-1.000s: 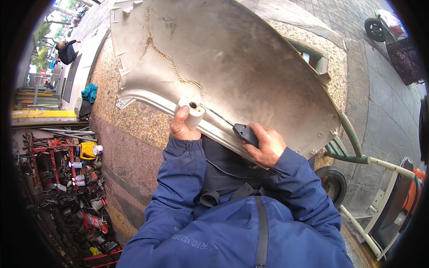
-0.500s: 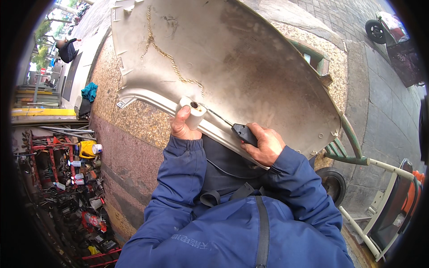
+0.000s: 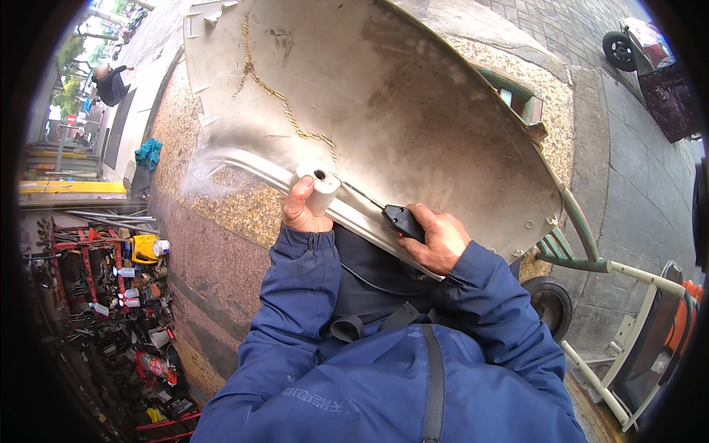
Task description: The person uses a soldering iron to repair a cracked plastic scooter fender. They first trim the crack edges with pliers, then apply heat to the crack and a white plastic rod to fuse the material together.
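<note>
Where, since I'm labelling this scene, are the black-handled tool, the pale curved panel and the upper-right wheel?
Black-handled tool point(image 3: 403, 222), head view: on its handle.
Pale curved panel point(image 3: 399, 122), head view: middle of its broad face.
Upper-right wheel point(image 3: 619, 50), head view: near its hub.

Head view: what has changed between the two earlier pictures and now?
A pale, smoke-like wisp now hangs over the panel's lower-left edge, where none showed before. The black-handled tool has shifted only slightly since the first picture. Nothing was taken hold of or let go: the left hand still grips the pale cylindrical part, the right hand the tool. The panel stayed put.
</note>
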The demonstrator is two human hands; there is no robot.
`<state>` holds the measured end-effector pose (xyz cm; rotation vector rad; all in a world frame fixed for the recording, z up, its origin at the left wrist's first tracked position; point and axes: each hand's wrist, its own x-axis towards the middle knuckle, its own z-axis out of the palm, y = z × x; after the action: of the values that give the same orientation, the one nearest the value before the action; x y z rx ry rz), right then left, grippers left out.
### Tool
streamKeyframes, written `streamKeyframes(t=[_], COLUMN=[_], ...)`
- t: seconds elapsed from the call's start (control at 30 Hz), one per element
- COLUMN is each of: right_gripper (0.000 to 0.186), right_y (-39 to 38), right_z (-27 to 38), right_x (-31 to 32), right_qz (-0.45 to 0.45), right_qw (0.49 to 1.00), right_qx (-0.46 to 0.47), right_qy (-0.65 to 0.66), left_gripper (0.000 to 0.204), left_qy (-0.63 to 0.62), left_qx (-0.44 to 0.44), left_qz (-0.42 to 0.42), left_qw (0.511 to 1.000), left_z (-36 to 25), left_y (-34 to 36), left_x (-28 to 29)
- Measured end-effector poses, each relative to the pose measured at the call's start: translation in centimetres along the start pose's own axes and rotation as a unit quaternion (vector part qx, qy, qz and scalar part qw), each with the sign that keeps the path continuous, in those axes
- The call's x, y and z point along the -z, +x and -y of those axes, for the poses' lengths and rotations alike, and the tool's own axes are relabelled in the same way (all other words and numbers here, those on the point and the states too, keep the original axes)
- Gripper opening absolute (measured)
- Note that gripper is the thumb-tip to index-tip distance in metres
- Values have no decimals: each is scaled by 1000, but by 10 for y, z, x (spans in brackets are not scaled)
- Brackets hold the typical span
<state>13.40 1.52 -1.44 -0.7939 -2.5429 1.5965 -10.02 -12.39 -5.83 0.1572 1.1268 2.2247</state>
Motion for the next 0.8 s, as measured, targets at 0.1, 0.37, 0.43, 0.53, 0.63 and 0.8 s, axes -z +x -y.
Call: streamKeyframes(t=[0.1, 0.37, 0.43, 0.53, 0.63, 0.8], right_gripper=[40, 39, 38, 38, 38, 38], right_y=[-1, 1, 2, 2, 3, 3], right_z=[1, 3, 4, 5, 6, 6], right_x=[0, 0, 0, 1, 2, 3], right_qz=[-18, -13, -5, -2, 10, 16], right_qw=[1000, 1000, 1000, 1000, 1000, 1000], right_qx=[4, 11, 2, -4, -8, -11], right_qy=[1, -6, -8, 1, 7, 11], left_gripper=[47, 49, 48, 47, 47, 47], left_qy=[-5, 0, 2, 6, 2, 3], left_qx=[4, 17, 15, 7, 8, -1], left_qz=[17, -5, -8, -10, -13, -20], left_qw=[1000, 1000, 1000, 1000, 1000, 1000], left_z=[-2, -4, -4, -4, -3, -3], left_y=[0, -4, -5, -5, -5, -4], left_x=[1, -9, -11, -12, -12, -12])
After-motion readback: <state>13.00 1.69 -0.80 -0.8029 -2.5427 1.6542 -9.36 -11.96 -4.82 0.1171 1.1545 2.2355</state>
